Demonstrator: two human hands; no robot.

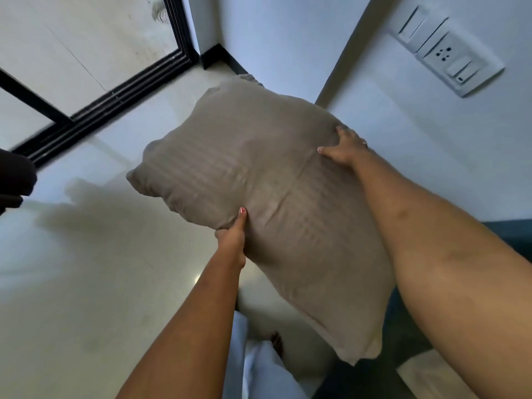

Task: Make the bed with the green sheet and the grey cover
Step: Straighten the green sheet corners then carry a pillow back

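A grey-brown pillow [259, 180] with faint woven stripes hangs in the air over the floor, held flat-on toward me. My left hand [231, 237] pinches its near left edge, thumb on top. My right hand [344, 148] grips its far right edge with fingers spread over the fabric. A dark green edge of the bed [506, 234] shows at the right, below my right forearm. The green sheet and the rest of the bed are out of sight.
A glossy cream tiled floor [95, 269] fills the left. A black-framed sliding door [115, 93] runs along the back left. White walls with a switch-and-socket panel [449, 50] stand at the right. My white trousers and one foot [276, 341] show below.
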